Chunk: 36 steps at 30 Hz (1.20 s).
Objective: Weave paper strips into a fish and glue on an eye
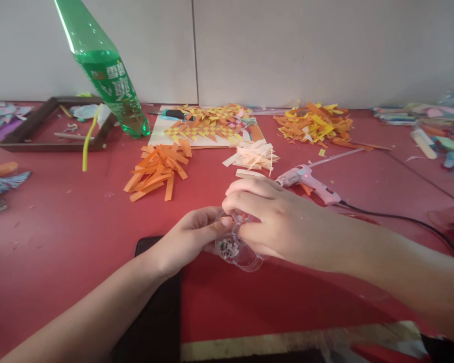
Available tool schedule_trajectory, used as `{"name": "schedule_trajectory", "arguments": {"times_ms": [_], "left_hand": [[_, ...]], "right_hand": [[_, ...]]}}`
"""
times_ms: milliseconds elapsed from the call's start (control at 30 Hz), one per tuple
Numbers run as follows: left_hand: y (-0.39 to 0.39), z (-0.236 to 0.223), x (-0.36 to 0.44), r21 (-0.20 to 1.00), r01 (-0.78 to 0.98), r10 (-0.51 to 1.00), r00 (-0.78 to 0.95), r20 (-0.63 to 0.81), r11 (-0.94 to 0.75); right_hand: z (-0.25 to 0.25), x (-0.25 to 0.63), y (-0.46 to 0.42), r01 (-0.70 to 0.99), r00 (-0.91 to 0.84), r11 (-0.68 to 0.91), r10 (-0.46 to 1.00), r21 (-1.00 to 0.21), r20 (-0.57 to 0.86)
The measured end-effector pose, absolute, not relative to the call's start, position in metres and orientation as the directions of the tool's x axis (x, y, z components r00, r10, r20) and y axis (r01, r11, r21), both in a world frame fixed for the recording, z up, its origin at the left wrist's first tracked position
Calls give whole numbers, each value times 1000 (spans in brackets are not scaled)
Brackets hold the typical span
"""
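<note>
A small clear plastic bead container [248, 260] with round compartments is held above the red table. Tiny dark and pale beads [228, 248] lie in its near left compartment. My left hand [196, 232] grips the container from the left, thumb on top. From the right, my right hand [272, 217] is bent over its far part, fingers curled and closed on it. That hand hides part of the container, and whether it pinches a lid or a loose piece does not show. A pink glue gun [314, 184] lies just beyond my right hand.
Piles of orange strips [161, 171], cream strips [255, 155] and yellow-orange strips [314, 123] lie ahead, around a woven paper sheet [208, 126]. A tilted green bottle [113, 83] stands beside a dark frame [53, 147]. A black phone-like slab [155, 307] lies under my left forearm.
</note>
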<state>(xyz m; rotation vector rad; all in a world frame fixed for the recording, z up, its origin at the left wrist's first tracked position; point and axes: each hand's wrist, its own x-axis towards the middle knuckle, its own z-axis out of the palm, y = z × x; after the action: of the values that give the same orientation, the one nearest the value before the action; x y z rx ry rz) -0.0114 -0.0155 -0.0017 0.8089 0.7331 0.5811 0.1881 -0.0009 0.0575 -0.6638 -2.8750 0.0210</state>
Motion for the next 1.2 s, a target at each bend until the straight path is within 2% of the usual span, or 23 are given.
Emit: {"name": "schedule_trajectory", "arguments": {"times_ms": [200, 300, 400, 500, 633, 700, 833, 933, 1000, 1067, 1133, 1200], "left_hand": [[-15, -3, -12, 797, -204, 704, 622, -343, 569], [-15, -1, -10, 784, -235, 736, 567, -370, 575], [-15, 1, -6, 780, -354, 842, 377, -386, 516], [-12, 3, -3, 802, -489, 934, 90, -346, 344], [-9, 5, -4, 805, -546, 944, -71, -322, 234], [-8, 6, -5, 806, -543, 940, -80, -332, 238], [-8, 6, -5, 809, -535, 945, -56, -321, 243], [-9, 5, -5, 812, -537, 951, -56, -304, 229], [-9, 5, -5, 818, -533, 954, -64, -292, 214], [-10, 5, -5, 825, -514, 956, -34, -292, 234], [-11, 5, -5, 824, -482, 949, 51, -313, 297], [-14, 6, -4, 812, -447, 927, 170, -335, 375]], "right_hand": [[61, 190, 9, 391, -893, 909, 412, -141, 180], [66, 196, 12, 396, -882, 902, 425, -171, 202], [73, 204, 13, 407, -862, 896, 441, -178, 250], [76, 211, 10, 422, -853, 894, 447, -147, 268], [59, 213, 5, 456, -871, 877, 475, -152, 128], [44, 214, 4, 474, -873, 870, 484, -140, 56], [24, 219, 4, 502, -858, 854, 511, -135, 46], [30, 221, 4, 519, -845, 840, 532, -158, 52], [41, 219, 4, 515, -835, 840, 537, -172, 118], [51, 215, 6, 512, -801, 839, 544, -185, 248], [59, 210, 9, 534, -744, 829, 554, -166, 375], [64, 206, 14, 558, -719, 822, 547, -113, 427]]}}
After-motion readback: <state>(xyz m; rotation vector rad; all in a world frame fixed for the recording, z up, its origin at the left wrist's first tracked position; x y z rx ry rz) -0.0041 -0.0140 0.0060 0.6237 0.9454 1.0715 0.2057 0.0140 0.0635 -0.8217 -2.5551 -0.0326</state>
